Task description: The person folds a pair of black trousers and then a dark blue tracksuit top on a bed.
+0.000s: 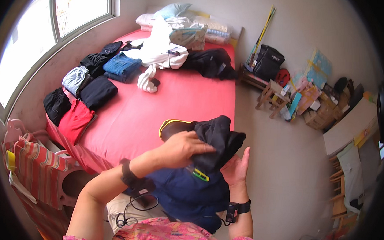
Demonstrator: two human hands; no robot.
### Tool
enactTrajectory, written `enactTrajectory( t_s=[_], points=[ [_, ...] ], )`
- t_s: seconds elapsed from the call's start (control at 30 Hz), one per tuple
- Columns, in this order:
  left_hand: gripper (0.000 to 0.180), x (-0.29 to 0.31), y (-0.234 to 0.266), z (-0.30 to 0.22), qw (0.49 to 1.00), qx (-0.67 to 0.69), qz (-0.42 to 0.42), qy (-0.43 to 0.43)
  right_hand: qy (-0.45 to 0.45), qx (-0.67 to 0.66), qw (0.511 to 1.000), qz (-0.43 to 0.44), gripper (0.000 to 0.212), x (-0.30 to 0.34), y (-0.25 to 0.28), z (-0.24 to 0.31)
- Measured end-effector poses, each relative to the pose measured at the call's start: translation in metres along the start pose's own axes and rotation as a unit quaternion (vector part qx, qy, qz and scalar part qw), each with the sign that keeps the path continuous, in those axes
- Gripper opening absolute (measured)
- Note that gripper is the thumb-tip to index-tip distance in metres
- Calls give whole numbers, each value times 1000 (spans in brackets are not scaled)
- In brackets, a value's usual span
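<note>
A bunched black garment (218, 142) is held up over the near edge of the bed. From it, toward the left, reaches a dark part with yellow edging (175, 125). My left hand (184, 147) grips the garment from above, its index finger stretched across the cloth and its thumb hidden. On the garment's right side my right hand (237, 167) is open, palm up and thumb raised; its fingertips are partly behind the cloth. Just below lies dark navy fabric (186, 192), with a small green and yellow object (199, 174) on it.
The bed (157, 102) has a pink sheet. Along its left side lie folded clothes, including jeans (123, 65) and a red garment (77, 119); white clothing (160, 49) is heaped farther back. A striped cloth (37, 172) hangs at left. Boxes (321, 115) stand at right.
</note>
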State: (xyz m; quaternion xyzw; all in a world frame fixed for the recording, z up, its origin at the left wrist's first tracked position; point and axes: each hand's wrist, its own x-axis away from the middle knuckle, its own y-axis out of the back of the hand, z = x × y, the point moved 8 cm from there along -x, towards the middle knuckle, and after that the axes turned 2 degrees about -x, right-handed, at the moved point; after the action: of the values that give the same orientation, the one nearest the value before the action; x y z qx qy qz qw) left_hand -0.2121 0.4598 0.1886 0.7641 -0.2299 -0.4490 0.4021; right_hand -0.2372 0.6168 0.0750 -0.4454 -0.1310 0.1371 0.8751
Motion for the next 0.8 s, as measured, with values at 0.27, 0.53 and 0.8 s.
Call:
enactTrajectory(
  t_s=[0.27,0.53,0.8],
  points=[
    [57,123,-163,-23,979,-88,185,-11,-102,56,973,-199,69,66,134,-101],
    [65,114,-155,-25,970,79,221,61,114,357,867,-328,97,75,97,-78],
    [64,87,-127,44,956,-180,100,210,96,350,832,-418,74,70,142,-76]
  ],
)
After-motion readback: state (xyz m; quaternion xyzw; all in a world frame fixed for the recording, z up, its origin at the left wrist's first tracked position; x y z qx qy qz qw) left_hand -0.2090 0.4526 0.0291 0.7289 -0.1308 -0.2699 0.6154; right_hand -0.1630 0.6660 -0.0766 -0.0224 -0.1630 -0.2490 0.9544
